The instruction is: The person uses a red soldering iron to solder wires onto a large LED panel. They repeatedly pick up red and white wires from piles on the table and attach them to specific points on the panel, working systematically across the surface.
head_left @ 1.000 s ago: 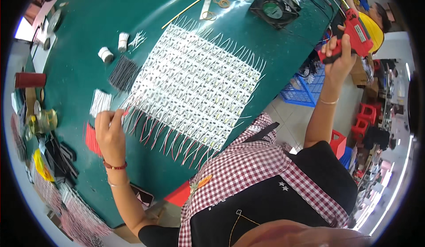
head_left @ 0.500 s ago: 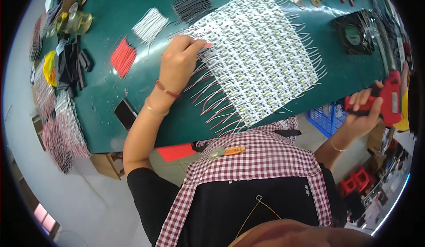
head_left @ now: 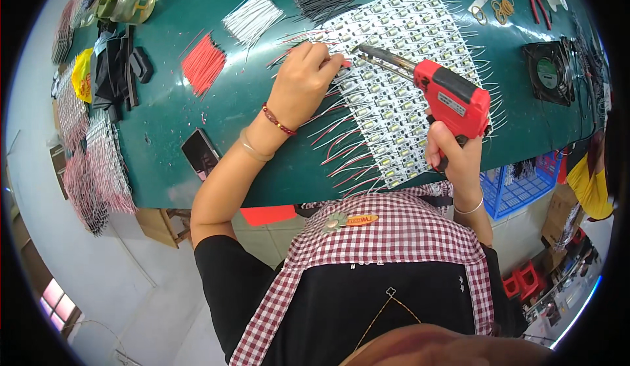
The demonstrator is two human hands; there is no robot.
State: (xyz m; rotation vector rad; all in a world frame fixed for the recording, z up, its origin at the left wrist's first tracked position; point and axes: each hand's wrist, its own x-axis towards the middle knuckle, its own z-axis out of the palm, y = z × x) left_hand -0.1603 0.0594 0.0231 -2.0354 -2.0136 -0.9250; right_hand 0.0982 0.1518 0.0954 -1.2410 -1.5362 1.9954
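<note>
Green table under boards, tiled floor

The counter is green, the gun red and black, the boards white, the apron checked burgundy and white, the basket blue.

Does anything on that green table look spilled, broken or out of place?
Nothing looks plainly broken. It's slightly untidy: a stray red wire sticks out askew from the pile of red wires, whose others lie together, and tiny scraps litter the green tabletop just below it in the picture.
</note>
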